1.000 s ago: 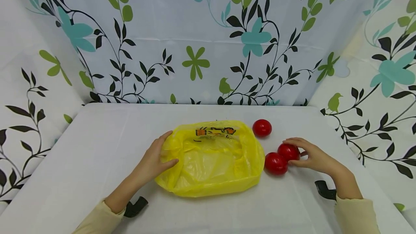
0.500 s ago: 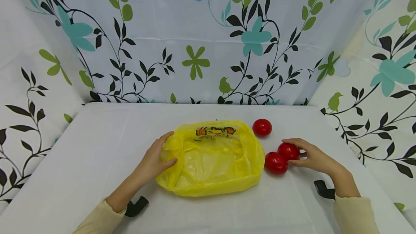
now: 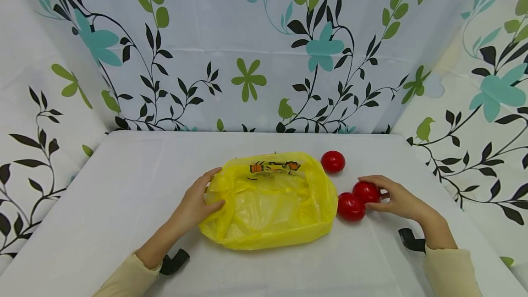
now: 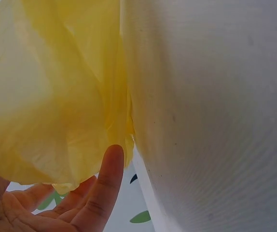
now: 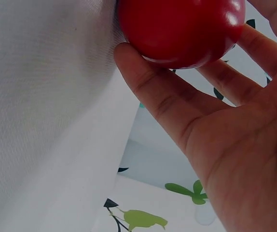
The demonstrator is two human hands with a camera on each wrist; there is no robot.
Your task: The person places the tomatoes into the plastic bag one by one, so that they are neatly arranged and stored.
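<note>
A crumpled yellow plastic bag (image 3: 268,205) with a printed cartoon lies on the white-covered table, its mouth facing up. At its left side rests my left hand (image 3: 197,200), fingers spread and fairly straight against the plastic; the left wrist view shows the fingertips by the bag's yellow wall (image 4: 56,96). To the right, my right hand (image 3: 396,198) holds a shiny red ball (image 3: 366,192) between thumb and fingers, also seen as a red ball (image 5: 182,29) from the wrist. A second red ball (image 3: 350,206) touches it and sits against the bag.
Behind them, a third red ball (image 3: 332,162) lies near the bag's back right corner. Patterned cloth (image 3: 247,35) hangs at the back and both sides of the table (image 3: 123,187). Black straps show at both wrists.
The bag has shifted very slightly to the right. Both hands stay almost where they were, and the red balls are nearly unmoved.
</note>
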